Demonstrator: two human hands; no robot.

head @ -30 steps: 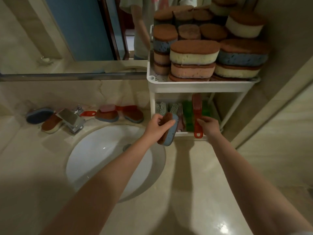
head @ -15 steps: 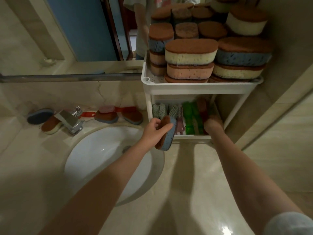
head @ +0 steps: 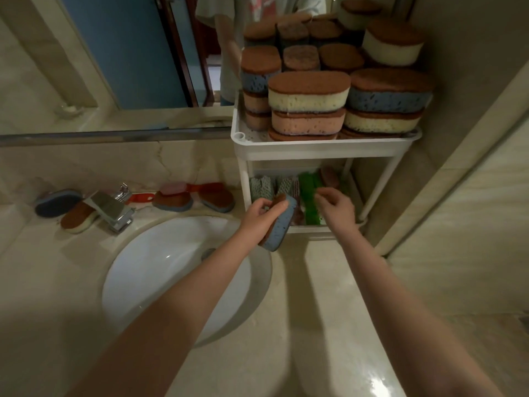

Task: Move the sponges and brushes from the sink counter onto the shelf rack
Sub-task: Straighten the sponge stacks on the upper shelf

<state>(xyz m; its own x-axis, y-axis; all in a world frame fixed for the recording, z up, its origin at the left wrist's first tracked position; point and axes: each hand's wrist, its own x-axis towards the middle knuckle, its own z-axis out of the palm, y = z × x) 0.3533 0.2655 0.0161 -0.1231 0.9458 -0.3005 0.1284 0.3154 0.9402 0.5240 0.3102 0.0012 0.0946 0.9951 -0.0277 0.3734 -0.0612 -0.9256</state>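
Right hand (head: 336,207): has drawn back to the front of the lower tier (head: 309,229) since a second ago. The red-handled brush it held then is gone from it, and its fingers are loosely curled on nothing.
Left hand (head: 260,214): grips the blue sponge (head: 282,224) near its upper end, fingers curled round the brown face.
Sponge axis: it stands on edge, long axis running lower left to upper right, upper end towards the rack (head: 315,146).
Rack from sponge: the lower tier is directly behind it. The top tier is higher in the frame and stacked with sponges.
Nearer hand: the left, which already holds the sponge; a short reach should do.
Left to move: sponges and brushes (head: 171,200) behind the sink (head: 171,267), centre left, well apart from both hands.
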